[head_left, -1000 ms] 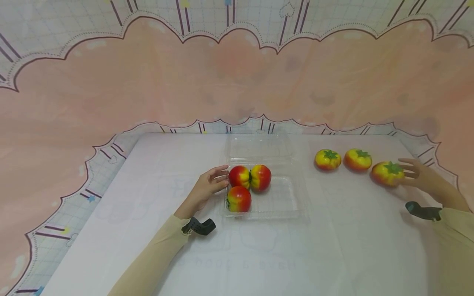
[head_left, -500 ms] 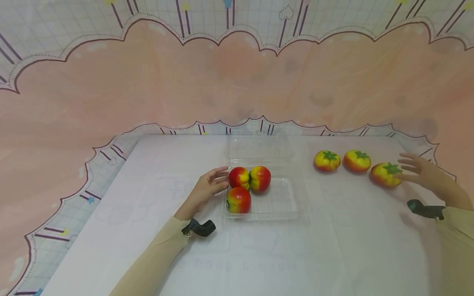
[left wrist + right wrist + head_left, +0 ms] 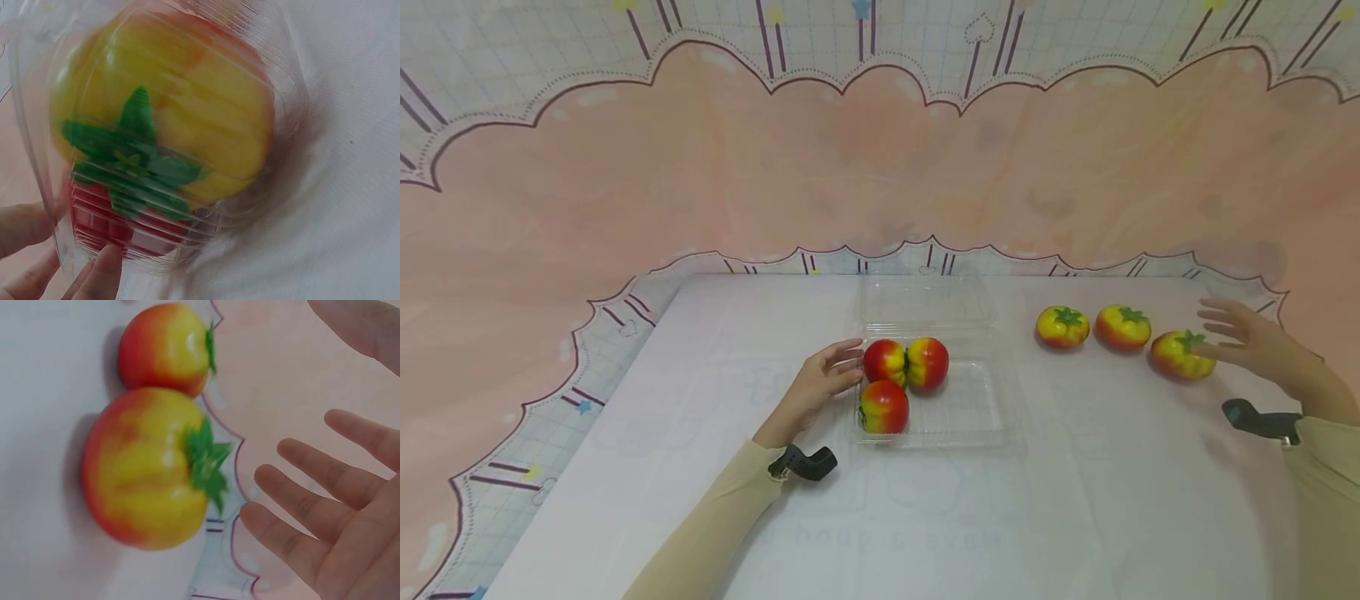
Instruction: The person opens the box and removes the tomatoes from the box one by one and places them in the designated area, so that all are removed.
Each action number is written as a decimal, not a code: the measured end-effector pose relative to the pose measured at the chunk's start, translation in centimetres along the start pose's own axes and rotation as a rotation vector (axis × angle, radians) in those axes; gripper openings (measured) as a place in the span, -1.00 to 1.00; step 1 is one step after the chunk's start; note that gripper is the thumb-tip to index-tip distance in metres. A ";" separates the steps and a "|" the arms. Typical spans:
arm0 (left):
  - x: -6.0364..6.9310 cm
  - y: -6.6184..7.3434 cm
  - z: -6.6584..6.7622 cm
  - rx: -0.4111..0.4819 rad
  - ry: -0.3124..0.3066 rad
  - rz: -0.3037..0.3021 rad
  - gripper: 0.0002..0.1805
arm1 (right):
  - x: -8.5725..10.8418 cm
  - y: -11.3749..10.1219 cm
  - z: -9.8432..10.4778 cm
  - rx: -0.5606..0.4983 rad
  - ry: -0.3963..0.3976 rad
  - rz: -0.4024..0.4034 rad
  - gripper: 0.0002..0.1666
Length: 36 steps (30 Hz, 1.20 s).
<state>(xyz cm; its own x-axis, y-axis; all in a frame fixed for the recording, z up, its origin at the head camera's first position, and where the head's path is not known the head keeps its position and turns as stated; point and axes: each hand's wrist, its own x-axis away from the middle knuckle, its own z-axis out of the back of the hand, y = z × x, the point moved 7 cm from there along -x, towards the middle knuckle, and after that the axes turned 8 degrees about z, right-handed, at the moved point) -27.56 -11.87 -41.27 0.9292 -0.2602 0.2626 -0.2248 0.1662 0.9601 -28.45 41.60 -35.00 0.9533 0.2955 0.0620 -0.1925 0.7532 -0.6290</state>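
A clear hinged plastic box (image 3: pixel 958 433) lies on the white table with its lid (image 3: pixel 925 300) folded back. Three red-and-yellow toy tomatoes sit at its left side, among them a front one (image 3: pixel 883 407). My left hand (image 3: pixel 816 383) rests its fairly straight fingers against the box's left wall; in the left wrist view a tomato (image 3: pixel 206 112) shows through the clear plastic. Over at the right, my right hand (image 3: pixel 1255 346) hovers beside the rightmost loose tomato (image 3: pixel 1182 357). Its fingers (image 3: pixel 312 503) are spread, and nothing is held.
Two further loose tomatoes stand left of that one, a middle one (image 3: pixel 1123 327) and a left one (image 3: pixel 1063 327). A peach-coloured patterned cloth (image 3: pixel 850 175) hangs behind the table. Dark wrist-camera mounts (image 3: pixel 808 461) sit at both cuffs.
My right hand has lifted and drawn slightly away from the rightmost tomato, its fingers spreading above it. The left hand and the box have stayed put.
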 end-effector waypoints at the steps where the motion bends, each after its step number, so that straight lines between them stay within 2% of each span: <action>1: 0.0 0.0 0.0 -0.002 0.001 -0.003 -0.40 | -0.1 -0.2 0.0 0.012 -0.002 0.004 -0.03; 7: 0.0 -0.1 0.0 0.004 -0.001 -0.002 -0.39 | -0.1 -1.9 0.2 0.080 0.013 0.058 -0.08; 15: -0.1 -0.1 0.0 0.005 -0.001 -0.005 -0.39 | -0.3 -4.8 0.3 0.069 0.056 0.188 -0.10; 23: -0.1 0.0 0.0 0.004 -0.001 -0.011 -0.40 | -0.9 -8.3 0.0 0.144 0.039 0.203 -0.12; 31: -0.2 0.0 0.0 0.005 -0.001 -0.011 -0.39 | -1.3 -11.3 -0.4 0.141 0.027 0.260 -0.15; 36: -0.2 -0.2 0.1 0.006 0.002 -0.005 -0.39 | -1.7 -12.7 -0.7 0.169 0.021 0.248 -0.13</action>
<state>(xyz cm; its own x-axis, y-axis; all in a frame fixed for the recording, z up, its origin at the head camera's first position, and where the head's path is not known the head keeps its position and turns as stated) -27.76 -11.89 -41.49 0.9309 -0.2588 0.2577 -0.2221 0.1590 0.9620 -27.47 31.08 -27.69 0.8766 0.4718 -0.0944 -0.4544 0.7473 -0.4849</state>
